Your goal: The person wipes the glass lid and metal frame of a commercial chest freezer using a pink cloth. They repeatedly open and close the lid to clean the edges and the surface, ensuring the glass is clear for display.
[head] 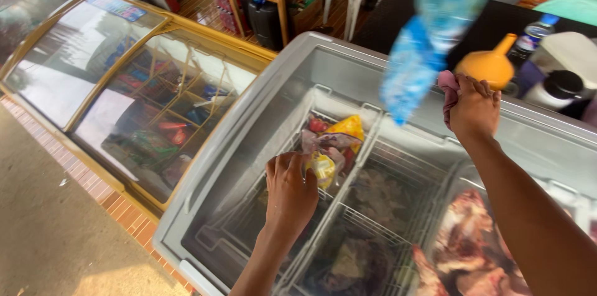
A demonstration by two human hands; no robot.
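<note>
While the left hand [291,189] is down inside the open chest freezer [249,140], its fingers are curled around a clear packet with yellow inside [324,165] — pinched at the edge, sitting right at the rim of the white wire basket [348,147] that also has red and yellow packs in it. The right hand [476,108] is up over the far rim, fist closed around a pinkish-red cloth [449,87], and a blurry blue plastic bottle [429,35] hangs just above it; I honestly can't tell if that hand has the bottle too or it's just in front. If you ask me, the trick here is a firm grip on the packet's body, not just the flimsy corner, and a straight lift so it doesn't snag the basket wires. Frozen meat [472,240] fills the baskets to the right — keep clear of it.
</note>
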